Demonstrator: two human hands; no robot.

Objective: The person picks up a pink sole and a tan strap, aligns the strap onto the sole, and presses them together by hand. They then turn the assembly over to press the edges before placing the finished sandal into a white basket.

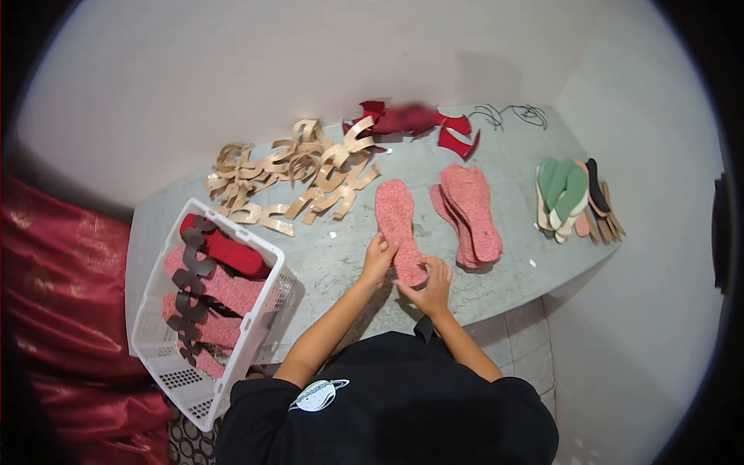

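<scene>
A speckled pink sole-shaped piece (397, 213) lies lengthwise in front of me, its narrower end toward my body. My left hand (377, 260) holds its left edge near the middle, fingers closed on it. At the near end, my right hand (432, 285) grips the same piece between thumb and fingers. Just to the right is a stack of similar pink sole pieces (474, 213), slightly fanned out. Neither hand touches that stack.
Beige strap pieces (310, 167) are heaped at the back left, with red pieces (457, 136) and thin black cords (527, 116) behind. Green, white and black soles (566, 190) lie right. A white basket (267, 298) at left holds pink pieces, dark straps and a red item.
</scene>
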